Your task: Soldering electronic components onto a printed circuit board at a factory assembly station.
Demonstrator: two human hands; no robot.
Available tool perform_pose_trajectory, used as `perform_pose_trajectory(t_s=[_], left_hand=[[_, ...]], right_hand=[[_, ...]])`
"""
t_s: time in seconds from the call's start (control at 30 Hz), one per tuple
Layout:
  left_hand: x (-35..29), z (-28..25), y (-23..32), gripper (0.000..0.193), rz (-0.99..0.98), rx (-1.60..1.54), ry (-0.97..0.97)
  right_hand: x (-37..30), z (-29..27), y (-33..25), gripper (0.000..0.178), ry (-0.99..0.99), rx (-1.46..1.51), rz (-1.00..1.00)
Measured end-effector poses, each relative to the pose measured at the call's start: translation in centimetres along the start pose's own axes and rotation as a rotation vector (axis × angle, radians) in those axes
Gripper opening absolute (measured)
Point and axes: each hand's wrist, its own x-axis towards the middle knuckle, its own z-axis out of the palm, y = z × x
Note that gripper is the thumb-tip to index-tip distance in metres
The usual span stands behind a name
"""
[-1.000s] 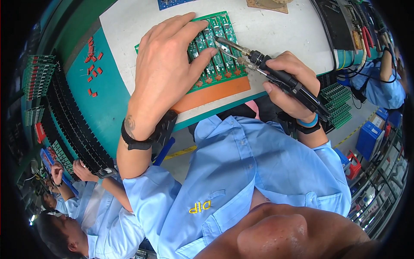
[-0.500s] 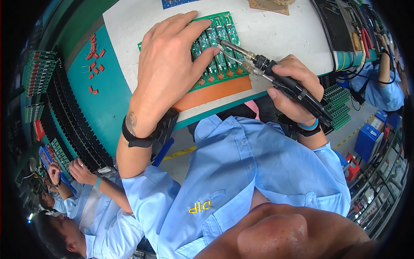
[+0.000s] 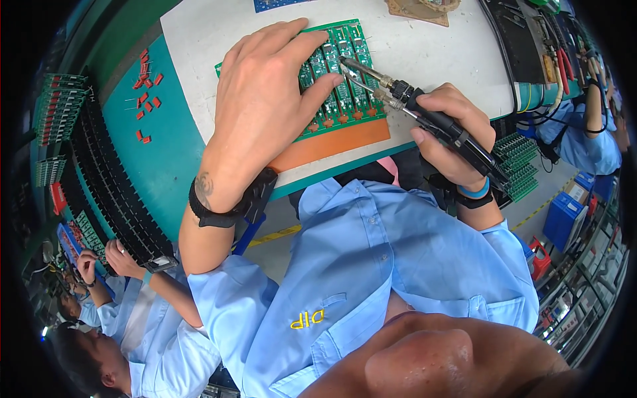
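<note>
A panel of green circuit boards (image 3: 352,86) lies on the white work surface, with copper-coloured pads along its near edge. My left hand (image 3: 262,96) rests flat over the panel's left part, fingers stretched out and thumb apart, hiding what is beneath. In my right hand (image 3: 458,123) is a black soldering iron (image 3: 410,97) with a metal collar and a thin second metal arm alongside. Its tip meets the middle of the panel, near my left thumb; the exact contact is too small to make out. An orange strip (image 3: 345,137) shows under the panel's near edge.
Loose red components (image 3: 144,103) lie on the green mat at left, beside a black slotted conveyor (image 3: 119,179). Racked green boards (image 3: 521,166) stand at right. A co-worker's hands (image 3: 123,259) are at lower left. A brown board (image 3: 419,10) lies at the far edge.
The view has shifted slightly. The soldering iron's tip and thin arm sit a little differently over the panel, somewhat farther apart. My left hand stays on the panel.
</note>
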Motion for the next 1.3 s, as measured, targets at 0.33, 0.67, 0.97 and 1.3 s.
perform_pose_trajectory(t_s=[0.33, 0.67, 0.97, 1.3], left_hand=[[0.1, -0.1, 0.1, 0.045, -0.019, -0.004, -0.004], [0.1, -1.6, 0.2, 0.043, 0.018, 0.052, -0.034], [-0.4, -1.3, -0.6, 0.043, -0.038, 0.001, -0.057], [-0.4, -1.3, -0.9, 0.044, -0.031, -0.014, -0.047]], right_hand=[[0.1, -0.8, -0.5, 0.042, 0.033, 0.019, -0.018], [0.4, -0.1, -0.5, 0.041, -0.013, 0.028, -0.025], [1.0, 1.0, -0.3, 0.041, -0.051, -0.006, -0.028], [1.2, 1.1, -0.5, 0.041, -0.046, 0.000, -0.040]])
